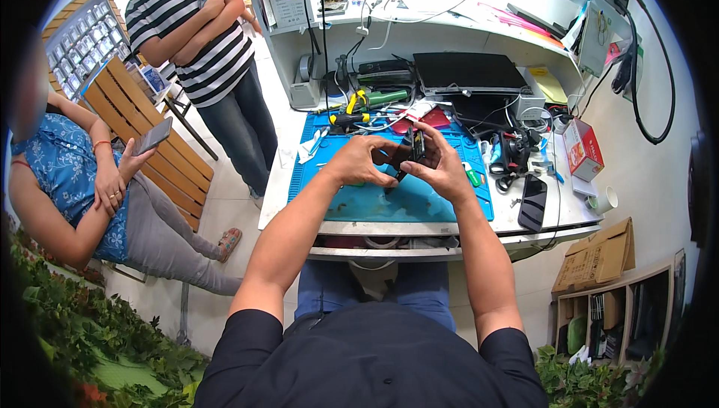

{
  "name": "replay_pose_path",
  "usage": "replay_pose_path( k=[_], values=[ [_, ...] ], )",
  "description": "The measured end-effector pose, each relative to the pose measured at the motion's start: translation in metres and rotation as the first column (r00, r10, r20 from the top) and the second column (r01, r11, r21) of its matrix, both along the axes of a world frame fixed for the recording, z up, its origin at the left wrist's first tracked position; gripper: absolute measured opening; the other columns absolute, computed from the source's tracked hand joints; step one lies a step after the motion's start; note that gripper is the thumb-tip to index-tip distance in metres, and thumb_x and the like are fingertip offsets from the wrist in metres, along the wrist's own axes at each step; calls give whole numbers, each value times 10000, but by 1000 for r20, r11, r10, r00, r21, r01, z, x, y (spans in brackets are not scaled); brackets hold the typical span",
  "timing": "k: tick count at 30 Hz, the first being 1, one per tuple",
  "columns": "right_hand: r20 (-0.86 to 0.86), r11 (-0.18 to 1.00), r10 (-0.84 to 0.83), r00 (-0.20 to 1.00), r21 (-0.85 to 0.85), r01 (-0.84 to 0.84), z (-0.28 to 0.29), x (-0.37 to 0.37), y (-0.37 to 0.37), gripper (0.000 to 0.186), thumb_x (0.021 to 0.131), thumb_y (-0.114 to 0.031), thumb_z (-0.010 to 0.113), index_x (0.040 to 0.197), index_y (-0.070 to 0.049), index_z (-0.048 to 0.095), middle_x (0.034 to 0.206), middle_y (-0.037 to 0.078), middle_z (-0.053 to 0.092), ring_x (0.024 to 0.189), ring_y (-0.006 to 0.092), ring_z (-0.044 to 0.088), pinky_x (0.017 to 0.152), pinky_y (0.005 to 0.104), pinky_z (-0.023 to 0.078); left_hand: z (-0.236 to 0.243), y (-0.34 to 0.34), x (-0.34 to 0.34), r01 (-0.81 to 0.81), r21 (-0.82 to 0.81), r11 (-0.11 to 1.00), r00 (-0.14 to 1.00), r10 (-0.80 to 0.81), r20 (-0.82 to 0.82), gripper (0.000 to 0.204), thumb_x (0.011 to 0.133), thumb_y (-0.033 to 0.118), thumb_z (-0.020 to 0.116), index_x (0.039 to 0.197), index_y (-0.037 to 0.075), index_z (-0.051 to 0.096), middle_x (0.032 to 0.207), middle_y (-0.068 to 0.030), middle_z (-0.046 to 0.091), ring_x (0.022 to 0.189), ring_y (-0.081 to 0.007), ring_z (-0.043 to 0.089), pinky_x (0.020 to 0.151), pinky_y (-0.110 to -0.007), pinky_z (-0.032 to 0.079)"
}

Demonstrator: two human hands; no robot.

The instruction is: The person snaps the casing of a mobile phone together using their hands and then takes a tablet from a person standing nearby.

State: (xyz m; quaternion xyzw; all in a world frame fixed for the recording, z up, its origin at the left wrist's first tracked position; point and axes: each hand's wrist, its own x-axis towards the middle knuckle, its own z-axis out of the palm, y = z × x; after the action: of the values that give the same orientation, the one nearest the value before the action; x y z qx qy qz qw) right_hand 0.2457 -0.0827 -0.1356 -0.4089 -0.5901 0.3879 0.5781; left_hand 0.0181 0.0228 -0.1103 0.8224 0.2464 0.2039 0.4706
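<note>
Your left hand (pixel 361 159) spread its fingers in a wide C, grasping a dark, glossy flat piece (pixel 388 155) by its edges. Your right hand (pixel 445 167) pinched a black, slim rectangular device (pixel 416 146). Both lay between your fingers, above the blue mat (pixel 374 206) near the white counter's (pixel 274 202) front edge.

The dark device (pixel 419 147) is partly covered by the right hand (pixel 443 169); its kind cannot be told. The striped-shirted person (pixel 193 43) is cut off by the top edge; the drawer (pixel 352 252) is mostly hidden beneath the worktop (pixel 275 209).
</note>
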Motion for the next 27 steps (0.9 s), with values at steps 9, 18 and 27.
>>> replay_pose_path(
  k=[9,18,27],
  values=[
    [115,997,-41,993,-62,48,-7,6,-22,1041,762,-254,1042,1591,-8,464,1388,172,657,1267,243,685,1120,393,556,12,2,-6,120,414,903,970,-19,-241,784,604,346,952,1319,74,784,1201,-145,773,1090,-319,761,984,-426,609],
    [593,958,-25,805,-216,189,-7,11,-26,1121,575,-418,1095,1488,32,626,1385,227,724,1302,325,702,1125,421,537,4,-13,5,261,518,815,875,27,-484,763,619,320,939,1329,99,768,1257,-148,746,1156,-368,741,1003,-461,607],
    [645,973,-80,760,-116,201,1,4,-40,871,640,-275,1059,1371,45,709,1264,210,766,1136,335,758,1005,409,598,-4,-19,-23,154,503,851,935,40,-353,967,653,275,1015,1534,151,638,1434,-130,657,1339,-328,645,1124,-437,566]
  ],
)
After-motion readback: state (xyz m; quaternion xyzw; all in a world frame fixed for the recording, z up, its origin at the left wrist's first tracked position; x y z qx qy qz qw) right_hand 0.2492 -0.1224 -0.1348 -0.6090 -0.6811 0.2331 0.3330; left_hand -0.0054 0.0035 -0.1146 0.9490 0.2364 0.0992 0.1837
